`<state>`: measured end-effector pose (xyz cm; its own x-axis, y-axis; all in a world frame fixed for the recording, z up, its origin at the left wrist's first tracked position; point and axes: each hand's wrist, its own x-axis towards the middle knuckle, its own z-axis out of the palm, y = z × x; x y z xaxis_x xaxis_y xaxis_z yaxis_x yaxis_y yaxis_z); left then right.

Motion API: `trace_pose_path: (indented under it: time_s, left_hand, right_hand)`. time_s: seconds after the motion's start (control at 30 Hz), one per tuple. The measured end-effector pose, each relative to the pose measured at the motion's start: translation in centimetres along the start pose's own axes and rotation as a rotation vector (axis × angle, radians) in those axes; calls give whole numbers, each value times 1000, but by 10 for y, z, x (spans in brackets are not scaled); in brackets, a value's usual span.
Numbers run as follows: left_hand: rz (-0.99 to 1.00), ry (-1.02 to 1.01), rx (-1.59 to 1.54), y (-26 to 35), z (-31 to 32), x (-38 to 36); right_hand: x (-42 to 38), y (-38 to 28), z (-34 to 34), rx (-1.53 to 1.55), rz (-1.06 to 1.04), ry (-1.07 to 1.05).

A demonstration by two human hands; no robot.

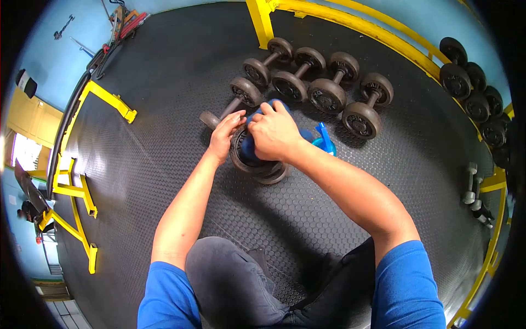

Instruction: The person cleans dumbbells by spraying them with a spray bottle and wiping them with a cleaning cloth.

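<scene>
A dark, weathered dumbbell (239,156) stands on end on the floor in front of me, its upper plate facing up toward me. My left hand (223,136) holds the plate's left rim, fingers curved along the edge. On top of that plate, my right hand (274,131) presses a bunched blue cloth (249,149), with its fingers curled over it. Part of the cloth also shows beyond the knuckles. Just right of my right wrist is a blue spray bottle (325,140), partly hidden behind the forearm. The dumbbell's handle is mostly covered by my hands.
Several similar dumbbells (327,96) lie in a row just beyond my hands. A yellow rack (350,22) runs along the back, with more dumbbells (456,80) at right. Small grey dumbbells (470,183) lie far right. Yellow bench frames (82,192) stand left on the black rubber floor (142,164).
</scene>
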<state>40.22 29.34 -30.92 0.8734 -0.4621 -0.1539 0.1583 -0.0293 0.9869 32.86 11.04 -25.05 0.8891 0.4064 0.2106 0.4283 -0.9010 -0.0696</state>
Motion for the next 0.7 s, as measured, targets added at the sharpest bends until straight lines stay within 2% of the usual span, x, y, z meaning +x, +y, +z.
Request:
trace_pose_path:
  time_s: [0.03,0.13,0.17,0.23,0.3,0.37,0.43,0.53,0.57,0.63,0.67,0.7]
  left_hand:
    - [0,4,-1,-3,-2,2]
    - [12,-22,-13,-2,1,6]
    - [7,-30,-13,-1,3,7]
    - [61,-88,105,2,8,6]
    - [5,-114,35,3,10,7]
    - [51,-86,145,4,6,5]
    - [37,-68,101,-2,-2,6]
    - [-103,36,49,7,0,2]
    - [-102,38,48,1,-5,6]
    - [-47,-4,-52,-12,-14,19]
    - [-43,10,-166,-16,-14,22]
    - [-6,5,-147,-19,-19,28]
  right_hand:
    - [-2,-2,12,129,-10,140]
    - [-10,-11,35,300,-315,105]
    - [-8,-7,40,301,-305,104]
    - [-5,-1,30,276,-77,21]
    - [-5,-7,24,291,-2,11]
    - [-2,-28,21,120,238,-99]
    - [-1,-50,8,34,400,-266]
    - [1,-49,-20,198,45,-625]
    - [2,-47,-19,197,43,-625]
    - [0,-44,-9,391,193,-179]
    - [-1,-42,10,303,179,182]
    - [1,-38,16,313,158,92]
